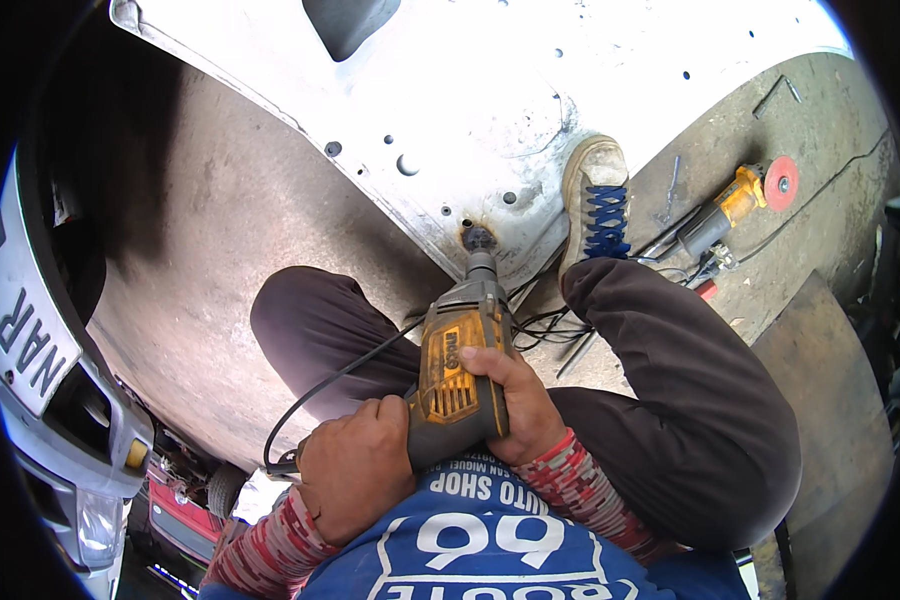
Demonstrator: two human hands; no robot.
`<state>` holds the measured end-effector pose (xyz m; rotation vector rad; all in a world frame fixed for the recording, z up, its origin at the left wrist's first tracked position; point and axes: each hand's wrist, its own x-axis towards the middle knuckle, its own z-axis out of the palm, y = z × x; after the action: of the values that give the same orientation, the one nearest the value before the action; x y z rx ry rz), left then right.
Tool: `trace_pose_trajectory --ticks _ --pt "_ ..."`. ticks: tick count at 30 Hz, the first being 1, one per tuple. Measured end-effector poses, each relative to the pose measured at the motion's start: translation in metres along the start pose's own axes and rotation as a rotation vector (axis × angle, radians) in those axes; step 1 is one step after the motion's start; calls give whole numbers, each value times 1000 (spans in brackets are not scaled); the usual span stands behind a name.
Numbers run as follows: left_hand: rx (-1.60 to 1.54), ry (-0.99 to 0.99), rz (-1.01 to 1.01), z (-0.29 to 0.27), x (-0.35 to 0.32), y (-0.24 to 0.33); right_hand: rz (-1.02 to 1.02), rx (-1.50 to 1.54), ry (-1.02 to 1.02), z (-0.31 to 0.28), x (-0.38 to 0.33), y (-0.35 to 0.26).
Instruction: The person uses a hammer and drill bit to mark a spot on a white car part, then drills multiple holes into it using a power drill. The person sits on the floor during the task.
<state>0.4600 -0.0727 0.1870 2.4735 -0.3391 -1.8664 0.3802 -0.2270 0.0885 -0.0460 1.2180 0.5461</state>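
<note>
Between my bent legs I hold a yellow and black power drill with both hands. My left hand is closed around its rear handle, where the black cord comes out. Wrapped over the side of its body, my right hand has its thumb lying on the yellow housing. The drill's chuck end points away from me and meets a dark, rusty-edged spot at the near corner of a large white metal panel with several holes. What sits in the chuck cannot be made out clearly.
My shoe rests on the panel's right edge. Right of it, a yellow angle grinder with a red disc lies on the concrete floor. Black cables tangle near the drill. A car's bumper stands at left; a flat sheet lies at right.
</note>
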Motion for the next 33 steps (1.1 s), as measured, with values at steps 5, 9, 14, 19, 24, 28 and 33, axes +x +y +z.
trace_pose_trajectory --ticks 5,9,14,19,24,28,33 --pt "-15 2 3 -2 -1 1 10 -8 4 1 -1 -2" --pt "-17 -1 -4 -2 0 2 1 13 -7 1 0 -1" --pt "-24 -2 -21 -5 0 4 3 2 1 -1 1 0" --pt "-29 2 -20 -4 0 5 7 -7 4 -1 1 -1" --pt "-35 15 -8 -1 1 4 8 -7 5 -1 1 -2" --pt "-17 32 31 -1 0 4 9 -19 22 -1 1 -2" --pt "-33 -1 -31 -1 0 5 15 -14 14 -1 1 -3"
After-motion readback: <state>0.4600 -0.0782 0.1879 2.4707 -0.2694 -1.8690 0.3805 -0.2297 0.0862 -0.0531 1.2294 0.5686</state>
